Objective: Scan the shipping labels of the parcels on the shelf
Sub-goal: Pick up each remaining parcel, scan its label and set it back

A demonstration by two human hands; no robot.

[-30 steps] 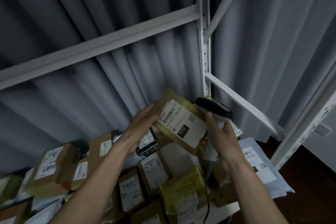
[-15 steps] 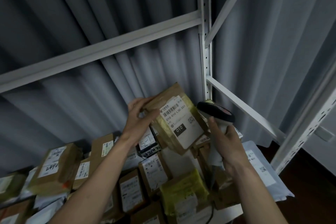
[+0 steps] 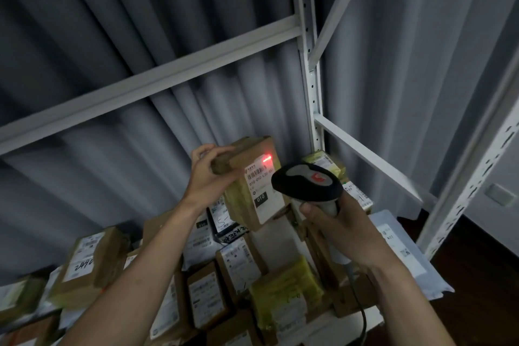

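**Parcel held up, scanner beam on its label**

Left hand grips a brown cardboard parcel by its upper left corner, fingers curled over the top edge, thumb on the near side. The parcel is lifted clear of the pile, tilted, its labelled face turned toward the camera.

Shipping label is white, with a barcode near its top and a black patch reading "010" lower down. A red light mark sits on the parcel just above the label's top edge; whether it reaches the barcode itself is hard to tell, as the frame is slightly blurred.

Right hand is wrapped round the handle of a barcode scanner, just right of the held parcel. The scanner's black head overlaps the label's right edge and points at the parcel. A cable runs down from the handle.

Below the held parcel, the shelf carries the remaining parcels: brown boxes with white labels, one wrapped in yellow tape. Right of the held parcel stands the white shelf upright; behind it hangs a grey curtain.
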